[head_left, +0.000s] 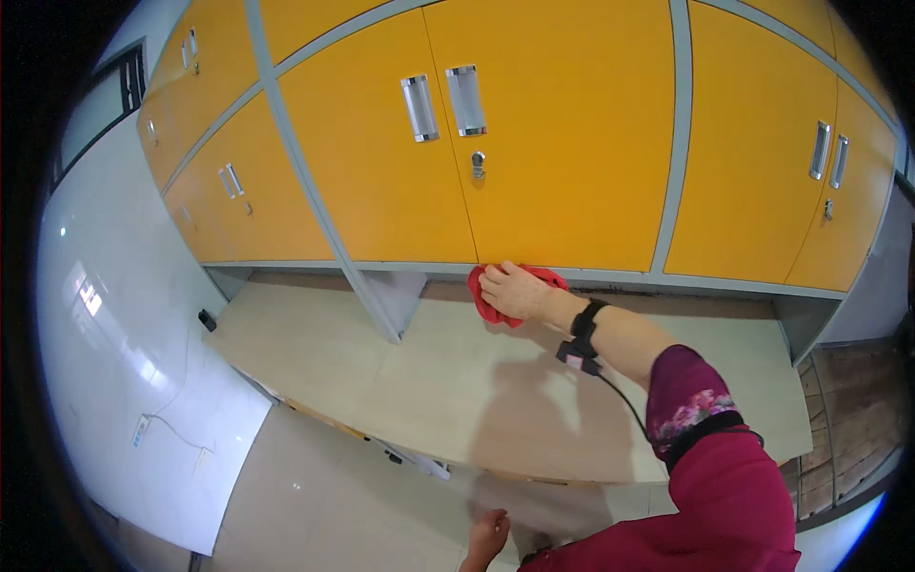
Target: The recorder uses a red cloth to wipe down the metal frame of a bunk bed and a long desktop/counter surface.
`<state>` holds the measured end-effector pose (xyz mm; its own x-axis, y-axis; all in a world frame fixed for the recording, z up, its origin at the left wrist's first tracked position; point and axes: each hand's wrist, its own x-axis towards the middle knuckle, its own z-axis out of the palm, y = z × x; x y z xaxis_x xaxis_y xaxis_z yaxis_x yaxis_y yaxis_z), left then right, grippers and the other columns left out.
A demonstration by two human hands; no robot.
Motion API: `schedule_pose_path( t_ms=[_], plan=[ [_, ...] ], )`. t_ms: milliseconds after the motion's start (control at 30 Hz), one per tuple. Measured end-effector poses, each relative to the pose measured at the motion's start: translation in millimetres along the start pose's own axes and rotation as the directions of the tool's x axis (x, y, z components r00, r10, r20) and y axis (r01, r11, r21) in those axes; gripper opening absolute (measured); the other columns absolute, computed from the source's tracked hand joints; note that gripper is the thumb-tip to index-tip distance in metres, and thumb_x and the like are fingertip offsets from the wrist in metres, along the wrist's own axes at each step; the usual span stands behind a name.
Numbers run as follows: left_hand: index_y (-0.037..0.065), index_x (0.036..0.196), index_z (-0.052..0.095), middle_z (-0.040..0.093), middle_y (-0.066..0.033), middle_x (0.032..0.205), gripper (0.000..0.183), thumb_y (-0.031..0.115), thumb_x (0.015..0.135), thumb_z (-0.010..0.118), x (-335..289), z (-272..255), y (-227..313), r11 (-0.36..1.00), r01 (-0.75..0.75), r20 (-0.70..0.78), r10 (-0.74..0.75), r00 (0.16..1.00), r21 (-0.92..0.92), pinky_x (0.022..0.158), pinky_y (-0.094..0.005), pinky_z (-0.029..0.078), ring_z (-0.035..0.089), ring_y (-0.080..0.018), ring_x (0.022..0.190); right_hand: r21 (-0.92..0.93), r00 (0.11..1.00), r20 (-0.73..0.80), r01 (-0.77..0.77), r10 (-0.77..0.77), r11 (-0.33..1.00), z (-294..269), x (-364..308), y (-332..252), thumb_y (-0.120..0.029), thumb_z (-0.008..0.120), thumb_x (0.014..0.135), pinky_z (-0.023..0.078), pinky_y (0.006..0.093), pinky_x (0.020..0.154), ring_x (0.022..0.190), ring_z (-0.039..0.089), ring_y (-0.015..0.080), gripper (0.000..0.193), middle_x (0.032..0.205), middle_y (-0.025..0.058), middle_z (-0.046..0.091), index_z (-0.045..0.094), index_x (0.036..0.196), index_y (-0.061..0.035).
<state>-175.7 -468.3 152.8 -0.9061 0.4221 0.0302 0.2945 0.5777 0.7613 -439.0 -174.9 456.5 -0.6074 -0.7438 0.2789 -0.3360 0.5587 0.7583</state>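
My right hand (516, 291) presses a red cloth (488, 307) against the pale grey strip under the yellow cabinet doors. Its fingers are bent over the cloth, which bunches out on both sides of the hand. Just above it, two yellow doors (562, 133) meet, each with a silver handle (466, 101); a key lock (478, 164) sits on the right one. Below lies the beige shelf top (429, 381), with my arm's shadow across it. My left hand (490, 532) hangs low in front of the shelf, its fingers loosely curled, with nothing seen in it.
More yellow doors stand on the left (257, 191) and right (753, 143). A grey upright (367, 291) divides the shelf opening. A black device with a cable (578, 357) is strapped to my right wrist. At far left are a glossy white wall (124, 315) and a small black object (207, 320).
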Motion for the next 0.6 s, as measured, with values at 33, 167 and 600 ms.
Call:
schedule_pose_path(
  t_ms=[33,167,600],
  plan=[
    [0.006,0.103,0.06,0.065,-0.0146,0.087,0.025,0.021,0.082,0.057,-6,2,-12,1.0,-0.007,-0.023,0.006,1.0,-0.026,0.066,-0.0406,0.051,0.064,-0.0301,0.074,-0.004,0.997,-0.043,-0.057,0.057,0.998,-7,1,3,-0.023,0.052,0.078,0.036,0.0368,0.084,0.107,0.046,0.0231,0.023,0.108,0.0062,0.052,0.059,0.096,-0.0106],
    [0.006,0.102,0.06,0.065,-0.0139,0.086,0.024,0.02,0.083,0.056,5,2,-13,1.0,0.011,0.067,-0.012,0.998,0.017,0.065,-0.0395,0.051,0.064,-0.0297,0.073,-0.214,0.917,-0.009,-0.39,0.398,0.896,-55,-11,64,-0.022,0.051,0.079,0.037,0.0374,0.083,0.11,0.043,0.0248,0.027,0.112,0.0084,0.052,0.061,0.099,-0.0068],
    [0.007,0.103,0.061,0.064,-0.0168,0.089,0.024,0.021,0.085,0.055,74,-46,34,0.999,-0.035,0.083,0.035,0.996,-0.001,0.07,-0.0383,0.05,0.062,-0.033,0.083,0.295,0.973,0.016,-0.225,0.231,0.929,-22,-76,1,-0.019,0.057,0.073,0.041,0.0365,0.082,0.101,0.047,0.0247,0.027,0.109,0.0052,0.05,0.058,0.099,-0.0126]
  ],
)
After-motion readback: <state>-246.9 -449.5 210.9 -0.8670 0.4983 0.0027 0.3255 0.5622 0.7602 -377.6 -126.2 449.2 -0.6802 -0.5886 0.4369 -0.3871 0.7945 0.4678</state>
